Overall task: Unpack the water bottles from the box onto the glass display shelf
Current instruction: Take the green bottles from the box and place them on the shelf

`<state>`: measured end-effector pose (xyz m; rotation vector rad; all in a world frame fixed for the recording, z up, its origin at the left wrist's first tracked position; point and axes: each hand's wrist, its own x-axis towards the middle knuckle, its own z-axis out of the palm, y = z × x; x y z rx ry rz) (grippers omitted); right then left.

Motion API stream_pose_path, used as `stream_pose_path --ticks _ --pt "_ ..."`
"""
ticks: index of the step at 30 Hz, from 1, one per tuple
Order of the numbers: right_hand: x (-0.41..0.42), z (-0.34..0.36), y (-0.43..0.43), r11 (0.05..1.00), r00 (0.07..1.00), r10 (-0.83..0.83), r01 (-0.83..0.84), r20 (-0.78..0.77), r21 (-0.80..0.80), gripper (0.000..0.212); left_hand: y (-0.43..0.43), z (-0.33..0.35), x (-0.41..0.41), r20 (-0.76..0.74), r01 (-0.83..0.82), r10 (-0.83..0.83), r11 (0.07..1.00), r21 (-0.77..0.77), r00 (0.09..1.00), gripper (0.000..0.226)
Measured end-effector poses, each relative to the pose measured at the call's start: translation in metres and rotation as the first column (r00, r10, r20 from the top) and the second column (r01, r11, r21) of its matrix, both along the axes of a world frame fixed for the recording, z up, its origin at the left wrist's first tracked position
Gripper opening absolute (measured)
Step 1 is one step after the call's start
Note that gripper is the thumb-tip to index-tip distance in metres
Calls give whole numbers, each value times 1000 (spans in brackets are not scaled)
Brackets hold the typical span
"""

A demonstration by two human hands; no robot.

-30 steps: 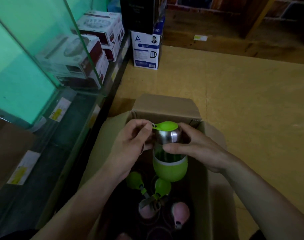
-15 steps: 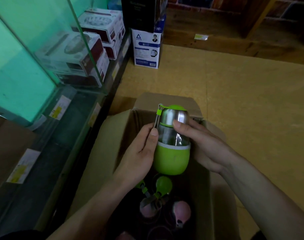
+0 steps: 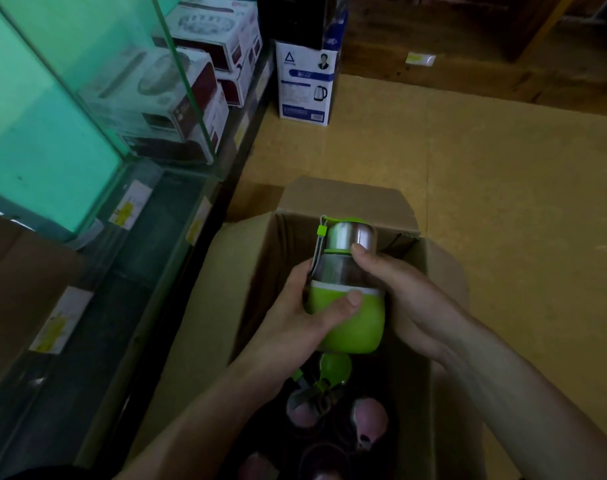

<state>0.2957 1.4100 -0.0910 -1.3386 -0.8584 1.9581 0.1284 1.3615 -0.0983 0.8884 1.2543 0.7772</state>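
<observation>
1. While both hands hold it, one green water bottle point(image 3: 355, 323) hangs near upright above the far end of the open cardboard box point(image 3: 260, 271); its steel cap point(image 3: 350, 233) is uppermost; one green strap tab point(image 3: 321, 230) sits at the cap's left side.
2. Left hand point(image 3: 302, 317): one; wrapped round the bottle's green lower half from the left; thumb laid across the front.
3. Right hand point(image 3: 409, 299): one; closed round the bottle's right side; thumb tip against the lower edge of the steel cap; we note the two hands close together, on opposite sides of the one bottle.
4. Bottles left in the box: one green top point(image 3: 335, 367) just beneath the held bottle; two pink tops point(image 3: 369, 419) nearer us, side by side; further shapes lower down are too dark for us to count.
5. Glass display shelf point(image 3: 35, 150): one, left of the box; green-tinted panes; we count three yellow price labels point(image 3: 130, 206) plainly along its lower edges.
6. Red-and-white cartons point(image 3: 177, 109) behind the glass: at least three, stacked.
7. Kettle carton point(image 3: 307, 84): one, blue and white, on the yellow floor point(image 3: 485, 202) beyond the shelf's end; one dark box point(image 3: 295, 19) sits on top of it.
</observation>
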Motion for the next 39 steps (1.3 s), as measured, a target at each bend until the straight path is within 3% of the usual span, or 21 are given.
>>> stream_pose_path --ticks 7,14,20,23,26,33,39 --pt "0 21 -17 990 997 16 -26 -73 -138 51 -16 21 7 -4 -64 64 993 -102 998 58" --pt "-7 52 -47 965 1000 16 -18 -13 -262 60 -43 55 10 -58 -82 75 986 -148 996 68" --pt "-16 76 -90 923 998 -22 44 62 -383 80 -72 91 -2 -95 -22 4 983 -180 995 47" --pt "-25 94 -110 921 999 -18 36 48 -388 79 -87 114 -11 -95 -29 9 978 -204 995 55" --pt "-32 131 -123 937 998 -26 45 61 -346 73 -100 149 -20 -73 -32 13 966 -258 997 67" --pt "-25 264 -134 960 999 30 -24 17 -279 49 -107 275 -26 -39 -20 11 974 -228 999 63" --pt "-29 382 -138 979 1000 -8 12 23 -204 46 -104 394 -34 -33 20 -26 988 -155 999 53"
